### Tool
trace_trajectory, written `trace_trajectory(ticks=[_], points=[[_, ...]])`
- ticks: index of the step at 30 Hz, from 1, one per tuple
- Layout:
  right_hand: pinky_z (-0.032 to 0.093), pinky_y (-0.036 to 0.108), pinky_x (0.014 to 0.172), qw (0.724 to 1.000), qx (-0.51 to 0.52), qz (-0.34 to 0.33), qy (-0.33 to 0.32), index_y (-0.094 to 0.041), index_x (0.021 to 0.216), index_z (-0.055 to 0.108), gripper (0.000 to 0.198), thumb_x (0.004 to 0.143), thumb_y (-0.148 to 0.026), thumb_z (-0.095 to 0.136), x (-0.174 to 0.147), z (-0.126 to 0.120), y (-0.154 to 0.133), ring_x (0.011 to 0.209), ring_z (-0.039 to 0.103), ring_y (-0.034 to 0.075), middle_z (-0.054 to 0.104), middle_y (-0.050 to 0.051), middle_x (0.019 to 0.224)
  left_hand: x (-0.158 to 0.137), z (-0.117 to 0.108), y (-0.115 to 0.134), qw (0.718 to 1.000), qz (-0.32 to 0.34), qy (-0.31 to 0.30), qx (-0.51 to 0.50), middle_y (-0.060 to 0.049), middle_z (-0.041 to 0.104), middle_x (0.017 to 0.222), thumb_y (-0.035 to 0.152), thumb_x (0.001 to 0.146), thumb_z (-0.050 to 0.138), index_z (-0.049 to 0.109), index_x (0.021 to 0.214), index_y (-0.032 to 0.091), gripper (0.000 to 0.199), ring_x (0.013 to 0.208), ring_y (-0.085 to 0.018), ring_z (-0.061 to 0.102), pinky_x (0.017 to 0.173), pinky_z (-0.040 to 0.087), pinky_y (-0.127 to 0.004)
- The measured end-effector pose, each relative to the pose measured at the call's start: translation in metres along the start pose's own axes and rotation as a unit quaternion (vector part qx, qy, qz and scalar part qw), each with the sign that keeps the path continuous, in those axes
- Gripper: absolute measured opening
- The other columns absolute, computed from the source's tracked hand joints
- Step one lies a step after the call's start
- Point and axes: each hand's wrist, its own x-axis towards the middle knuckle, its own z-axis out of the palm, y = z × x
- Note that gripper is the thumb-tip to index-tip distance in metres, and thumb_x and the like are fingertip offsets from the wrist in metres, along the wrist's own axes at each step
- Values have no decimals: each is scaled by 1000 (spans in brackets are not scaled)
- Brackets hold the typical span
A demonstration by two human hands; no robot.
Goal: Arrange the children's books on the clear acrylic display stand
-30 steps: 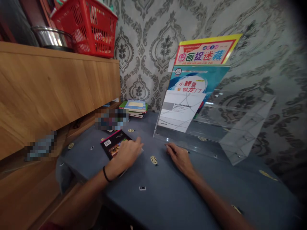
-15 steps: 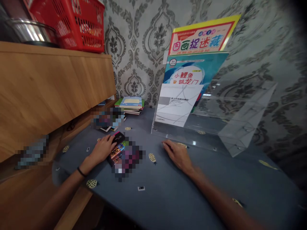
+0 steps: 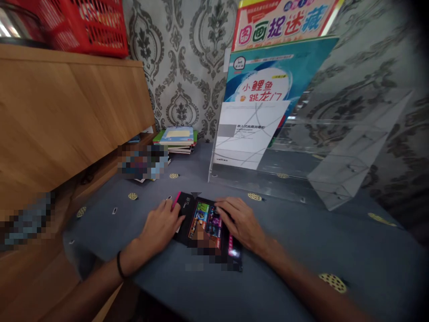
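Note:
A black book (image 3: 203,213) with small colourful pictures on its cover and a pink edge lies on the tablecloth in front of me, its lower part blurred out. My left hand (image 3: 161,226) grips its left side, thumb on top of the cover. On the opposite side my right hand (image 3: 241,221) holds the right edge, fingers bent over the upper corner. Beyond the book, a clear acrylic rack (image 3: 338,185) carries a white booklet (image 3: 246,134), a teal picture book (image 3: 258,74) and a yellow-edged book (image 3: 281,27).
Several stacked books (image 3: 176,139) stand against the patterned wall, with another pile (image 3: 144,163), partly blurred, nearer. To the left is a wooden cabinet (image 3: 73,103) bearing a red plastic basket (image 3: 90,31) and a metal bowl (image 3: 15,27). A grey cloth (image 3: 181,290) covers the table.
The book has moved right, between both hands. My left hand has moved right with it, and my right hand has come onto its right edge. The view has shifted slightly.

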Motion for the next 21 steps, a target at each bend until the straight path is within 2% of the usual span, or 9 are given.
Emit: trace_trajectory(ticks=[3, 6, 9, 15, 21], points=[[56, 46, 89, 999, 1, -14, -35, -20, 106, 70, 29, 103, -22, 41, -4, 5, -5, 102, 68, 25, 73, 11, 108, 9, 3, 14, 997, 65, 41, 18, -14, 66, 113, 30, 101, 44, 63, 106, 18, 23, 108, -29, 61, 88, 52, -43], [56, 50, 93, 998, -3, -13, -61, -20, 116, 68, 27, 99, -20, 48, -7, 11, -7, 110, 67, 27, 71, 13, 119, 14, 17, 28, 983, 163, 75, -33, -15, 59, 137, 22, 102, 33, 53, 132, 16, 36, 130, -28, 54, 104, 45, -45], [56, 53, 96, 998, -4, -1, -66, -19, 122, 66, 30, 97, -19, 50, -8, 14, -6, 118, 64, 29, 68, 15, 126, 17, 30, 36, 972, 204, 83, -77, -17, 48, 151, 16, 102, 25, 39, 145, 11, 46, 145, -27, 40, 115, 36, -49], [54, 53, 102, 998, -8, 3, -70, -18, 127, 63, 33, 99, -20, 47, -9, 16, -4, 123, 62, 29, 66, 15, 132, 27, 28, 22, 978, 175, 71, -86, -16, 55, 147, 29, 105, 29, 48, 138, 15, 41, 140, -29, 48, 107, 45, -52], [56, 52, 100, 998, -5, 10, -58, -21, 126, 63, 32, 99, -19, 48, -10, 18, -1, 121, 63, 28, 67, 13, 132, 33, 33, -5, 988, 107, 92, -65, -17, 60, 141, 26, 104, 37, 53, 133, 15, 35, 132, -28, 56, 99, 49, -46]])
